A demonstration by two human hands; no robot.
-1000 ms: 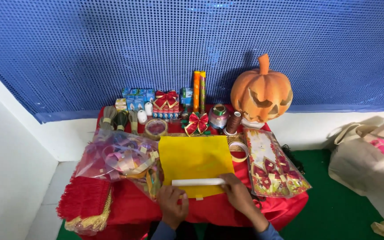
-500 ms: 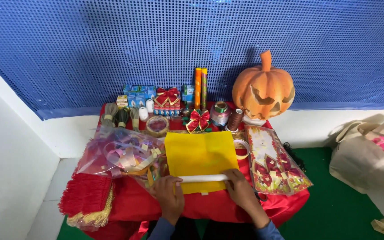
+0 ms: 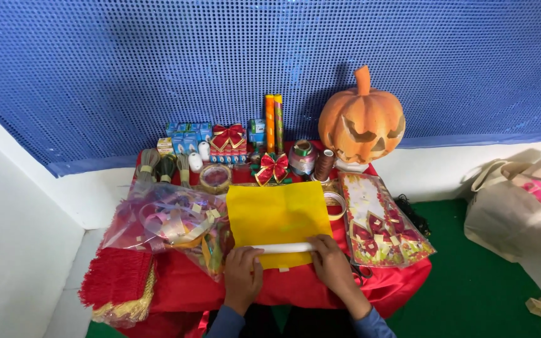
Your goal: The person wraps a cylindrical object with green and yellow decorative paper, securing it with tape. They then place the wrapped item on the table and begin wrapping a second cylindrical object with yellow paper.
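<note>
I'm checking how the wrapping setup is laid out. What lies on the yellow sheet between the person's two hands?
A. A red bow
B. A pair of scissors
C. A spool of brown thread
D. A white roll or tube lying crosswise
D. A white roll lies crosswise on the yellow sheet, with the left hand at one end and the right hand at the other.

Under my grips lies a yellow paper sheet [image 3: 278, 215] with a white roll [image 3: 285, 248] across it; the counter's cloth [image 3: 295, 289] is red, the far pumpkin [image 3: 361, 125] orange, the backdrop [image 3: 158, 69] blue and dotted.
</note>
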